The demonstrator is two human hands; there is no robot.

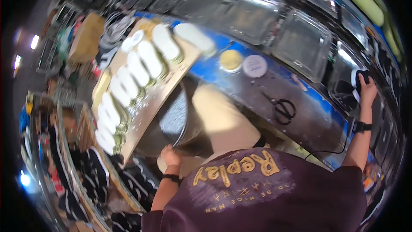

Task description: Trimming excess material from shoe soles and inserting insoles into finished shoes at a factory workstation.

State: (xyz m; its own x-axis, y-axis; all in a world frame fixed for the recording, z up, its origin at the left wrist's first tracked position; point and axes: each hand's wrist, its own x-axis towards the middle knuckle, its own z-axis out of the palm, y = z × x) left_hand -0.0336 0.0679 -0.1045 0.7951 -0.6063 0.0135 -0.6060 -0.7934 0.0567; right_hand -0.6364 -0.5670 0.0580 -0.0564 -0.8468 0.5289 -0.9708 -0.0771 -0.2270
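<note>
At the far right, my right hand [368, 89] is closed around a black shoe [356, 87] with a white sole edge, over the row of clear trays. My left hand [171, 155] is low, with curled fingers beside the rim of a round bin [183, 135] that has pale bluish bits inside. Whether anything is in those fingers is too small to tell. A tilted wooden board [148, 120] left of the bin bears several stacks of white insoles [139, 68] with greenish edges. Another white insole [194, 37] extends past the board's far end.
On the blue, worn table [262, 88] lie black-handled scissors [284, 111], a tub with yellow contents [231, 60] and a white round lid [255, 66]. Clear trays [302, 45] line the far side. Racks of black shoes [96, 167] stand at left, below a cardboard box [87, 37].
</note>
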